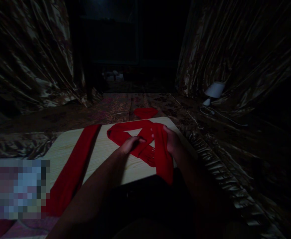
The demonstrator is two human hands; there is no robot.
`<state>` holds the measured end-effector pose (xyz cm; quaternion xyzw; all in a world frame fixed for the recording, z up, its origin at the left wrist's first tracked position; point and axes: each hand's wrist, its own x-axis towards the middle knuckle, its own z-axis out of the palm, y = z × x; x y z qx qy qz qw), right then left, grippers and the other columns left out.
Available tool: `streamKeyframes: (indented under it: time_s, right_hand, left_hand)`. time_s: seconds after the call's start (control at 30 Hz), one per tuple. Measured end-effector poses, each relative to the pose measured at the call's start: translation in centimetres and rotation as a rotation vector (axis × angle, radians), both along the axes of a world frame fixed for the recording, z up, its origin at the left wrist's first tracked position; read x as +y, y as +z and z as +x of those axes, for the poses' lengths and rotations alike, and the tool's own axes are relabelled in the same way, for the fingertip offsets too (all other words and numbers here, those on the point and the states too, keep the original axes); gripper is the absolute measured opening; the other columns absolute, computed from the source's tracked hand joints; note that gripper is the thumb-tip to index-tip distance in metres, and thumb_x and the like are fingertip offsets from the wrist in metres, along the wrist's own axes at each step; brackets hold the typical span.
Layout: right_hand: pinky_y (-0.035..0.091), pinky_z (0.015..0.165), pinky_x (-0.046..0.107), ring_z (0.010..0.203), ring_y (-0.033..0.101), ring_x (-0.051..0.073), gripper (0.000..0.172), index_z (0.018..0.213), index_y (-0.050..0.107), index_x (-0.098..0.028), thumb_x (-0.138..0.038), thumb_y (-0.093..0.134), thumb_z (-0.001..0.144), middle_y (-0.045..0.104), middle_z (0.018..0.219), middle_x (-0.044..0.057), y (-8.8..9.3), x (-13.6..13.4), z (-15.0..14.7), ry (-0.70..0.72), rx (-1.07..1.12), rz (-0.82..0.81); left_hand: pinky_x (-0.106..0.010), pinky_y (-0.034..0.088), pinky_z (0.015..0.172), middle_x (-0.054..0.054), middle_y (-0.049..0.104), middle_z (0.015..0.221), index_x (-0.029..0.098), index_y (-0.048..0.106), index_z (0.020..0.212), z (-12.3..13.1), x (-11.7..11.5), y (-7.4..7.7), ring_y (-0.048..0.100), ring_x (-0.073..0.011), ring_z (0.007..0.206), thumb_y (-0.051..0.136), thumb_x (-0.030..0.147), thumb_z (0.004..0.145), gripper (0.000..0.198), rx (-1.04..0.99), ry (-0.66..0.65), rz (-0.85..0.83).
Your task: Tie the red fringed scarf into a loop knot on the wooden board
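A red scarf [162, 152] with a fringed end lies looped on a small wood-grain table [105, 159]. My right hand [172, 141] is closed around one band of it, with the fingertips showing on the band's far side. That band hangs down past the table's near edge. My left hand [132, 144] is closed on the crossing part of the scarf, left of the fringe; some of its fingers are hidden in shadow. On the left of the table, a second red knitted strip [76, 159] runs over the near edge, away from both hands.
Behind the table lies another piece of red cloth [145, 112] on the patterned cover. At the right stands a white lamp [215, 89] with a loose cord [225, 117]. Patterned curtains [41, 49] hang on both sides. A blurred-out patch [23, 189] covers the lower left; the room is dark.
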<state>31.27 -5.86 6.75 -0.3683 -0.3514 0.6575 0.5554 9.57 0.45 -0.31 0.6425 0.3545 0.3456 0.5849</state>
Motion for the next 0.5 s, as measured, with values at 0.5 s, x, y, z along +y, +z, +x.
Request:
streamKeyframes:
  time_s: [0.5]
  right_hand:
    - [0.056,0.092,0.043,0.088,0.073,0.025,0.034,0.113,0.067,-0.018,-0.032,0.06,0.083,0.077,0.094,0.008,-2.1,5.7,6.4,0.002,-0.253,-0.111]
  left_hand:
    - [-0.04,0.049,0.096,-0.011,0.069,0.113,0.018,0.065,0.112,-0.3,0.5,-2.3,0.064,-0.0238,0.104,0.064,0.042,0.083,0.038,0.156,0.224,0.408]
